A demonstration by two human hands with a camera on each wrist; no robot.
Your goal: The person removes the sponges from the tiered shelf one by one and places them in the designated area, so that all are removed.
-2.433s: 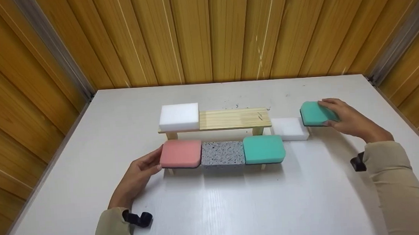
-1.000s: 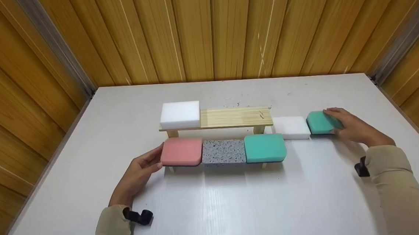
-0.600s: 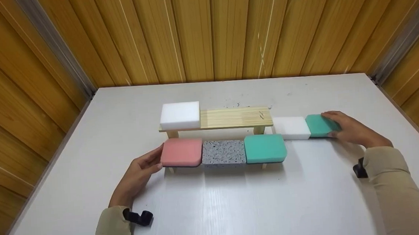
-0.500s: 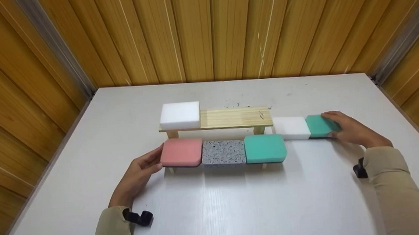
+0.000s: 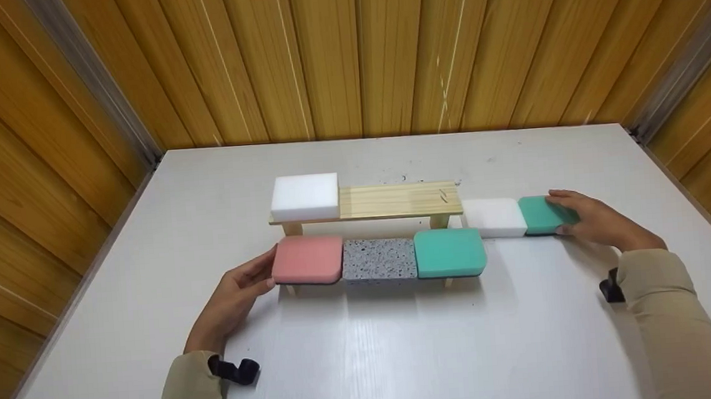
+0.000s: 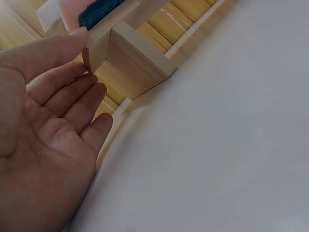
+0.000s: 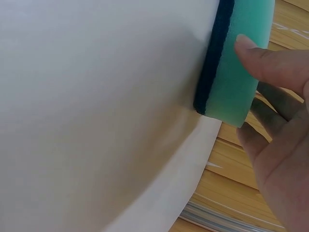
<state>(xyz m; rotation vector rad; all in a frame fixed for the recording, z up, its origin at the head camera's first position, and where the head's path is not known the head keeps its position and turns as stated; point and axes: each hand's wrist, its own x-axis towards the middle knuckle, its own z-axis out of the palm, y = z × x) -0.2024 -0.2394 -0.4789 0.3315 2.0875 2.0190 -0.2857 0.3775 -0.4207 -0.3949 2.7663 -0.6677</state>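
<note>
In the head view my left hand (image 5: 232,299) grips the left end of a two-tier wooden rack (image 5: 399,200), thumb at the front corner. The left wrist view shows the thumb against the plank end (image 6: 99,50) and the other fingers loosely bent behind it. On the front tier sit a pink sponge (image 5: 307,259), a grey speckled sponge (image 5: 379,260) and a green sponge (image 5: 450,252), side by side. My right hand (image 5: 601,220) pinches another green sponge (image 5: 538,214), dark scouring side (image 7: 212,63) down, beside a white sponge (image 5: 494,217) right of the rack.
Another white sponge (image 5: 304,197) lies on the left part of the rear tier. The white table (image 5: 366,355) ends at wood-patterned walls (image 5: 383,53) behind and at both sides. Black wrist cameras (image 5: 242,371) stick out from both sleeves.
My right hand has lowered the green sponge from above the table, right of the white sponge, and brought it up against that sponge. The left hand keeps its hold on the rack.
</note>
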